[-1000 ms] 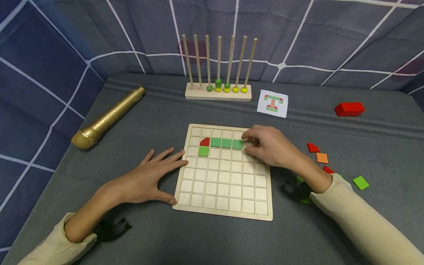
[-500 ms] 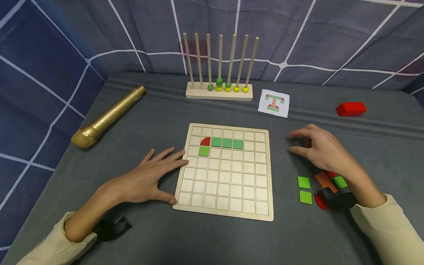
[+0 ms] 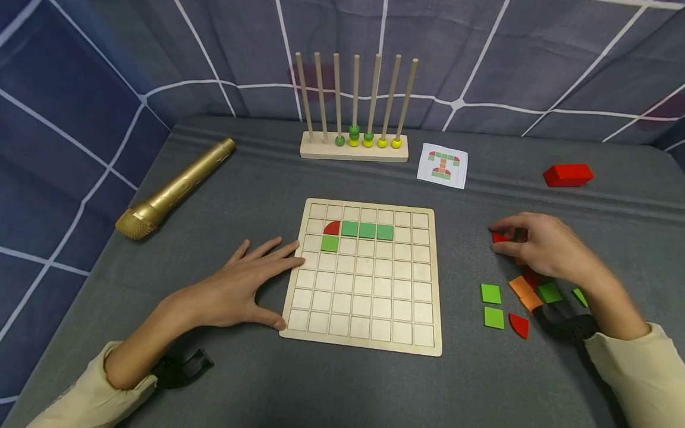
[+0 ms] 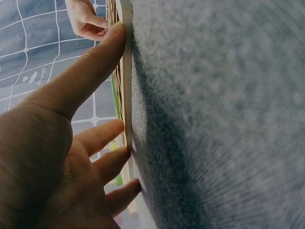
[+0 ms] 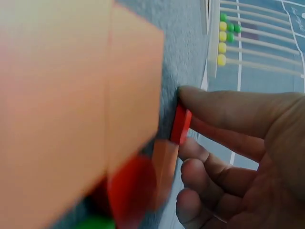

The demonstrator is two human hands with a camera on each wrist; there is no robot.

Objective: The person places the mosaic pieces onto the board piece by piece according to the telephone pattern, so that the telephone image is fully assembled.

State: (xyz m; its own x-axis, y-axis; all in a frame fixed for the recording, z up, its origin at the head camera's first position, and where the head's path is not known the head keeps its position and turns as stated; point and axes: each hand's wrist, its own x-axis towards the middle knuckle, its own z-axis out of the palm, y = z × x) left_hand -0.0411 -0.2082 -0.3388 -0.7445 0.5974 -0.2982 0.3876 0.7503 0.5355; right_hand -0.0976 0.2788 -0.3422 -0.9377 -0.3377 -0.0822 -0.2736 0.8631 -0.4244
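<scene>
My left hand [image 3: 241, 288] lies spread along the left edge of the wooden grid board [image 3: 364, 297], its fingertips and thumb touching the rim. In the left wrist view those straight fingers meet the board's edge [image 4: 127, 71]. To the right of the board, my right hand [image 3: 553, 246] pinches a red quarter-circle tile [image 3: 500, 238] between thumb and forefinger, low over the table. The right wrist view has this red tile [image 5: 180, 125] beside an orange tile [image 5: 165, 167]. On the board sit a red quarter-circle [image 3: 332, 227], a light green square [image 3: 329, 243] and a row of darker green squares [image 3: 367, 230].
Loose green squares [image 3: 490, 293], orange tiles [image 3: 525, 293] and a red quarter-circle [image 3: 519, 326] lie below my right hand. Behind the board are a peg stand with beads [image 3: 353, 151], a pattern card [image 3: 442, 166] and a red block [image 3: 568, 175]. A gold microphone [image 3: 176, 187] lies at left.
My right hand has left the board's upper right, moved right and come down onto the red quarter-circle among the loose tiles. My left hand has stayed at the board's edge.
</scene>
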